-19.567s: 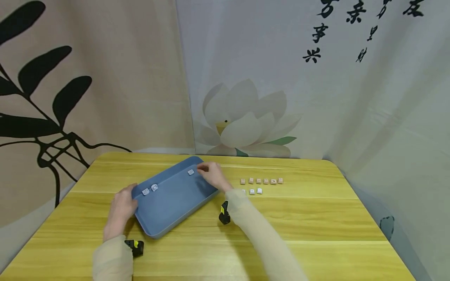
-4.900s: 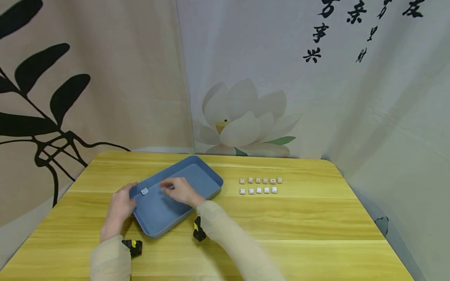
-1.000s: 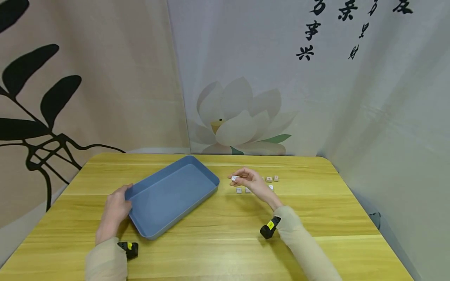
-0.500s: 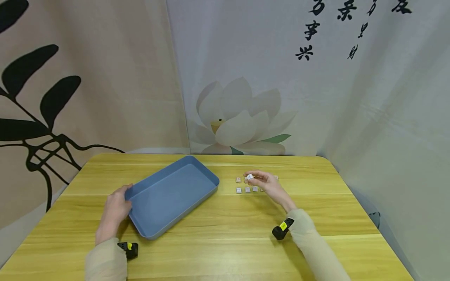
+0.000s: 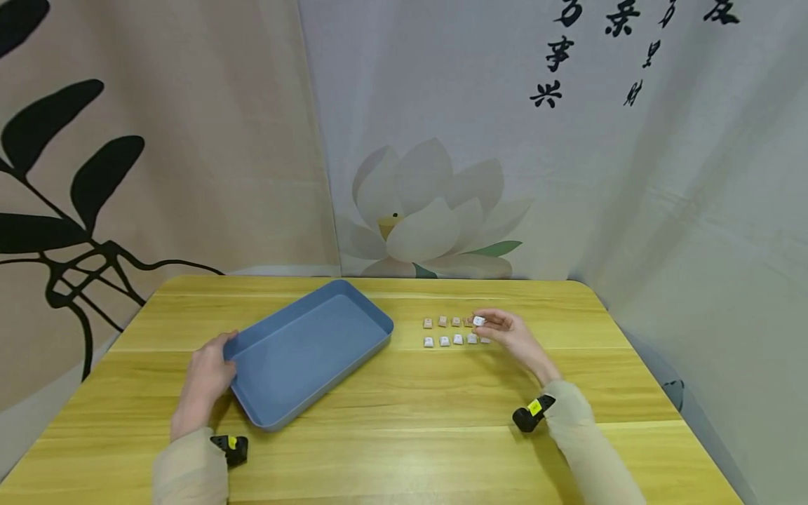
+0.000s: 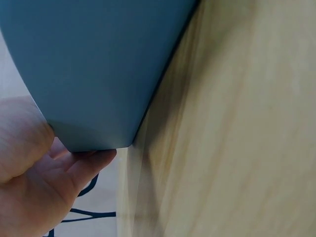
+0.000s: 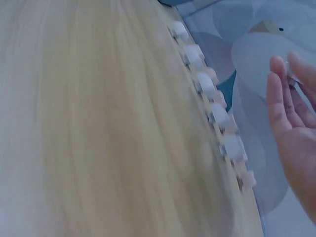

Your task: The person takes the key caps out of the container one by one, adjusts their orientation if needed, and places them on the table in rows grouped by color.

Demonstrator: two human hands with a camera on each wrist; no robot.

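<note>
My left hand [image 5: 207, 377] grips the left end of a blue rectangular tray [image 5: 309, 351], which stands at an angle on the table. In the left wrist view, thumb and fingers hold the tray's end wall [image 6: 98, 79]. My right hand [image 5: 514, 342] pinches a small white keycap [image 5: 478, 321] between thumb and fingertips, raised above the table. Under and beside it run two rows of keycaps: a pinkish back row [image 5: 442, 321] and a white front row [image 5: 458, 339]. The hand partly hides the right ends of both rows. No keycap shows inside the tray.
The yellow wooden table [image 5: 404, 449] has its back edge against a printed curtain [image 5: 435, 105] with a lotus and leaves. Each wrist wears a black camera [image 5: 533, 414].
Over the last second my right hand moved right along the rows with the keycap. Earlier frames show keycaps in the tray and a shorter front row. The left hand kept its grip.
</note>
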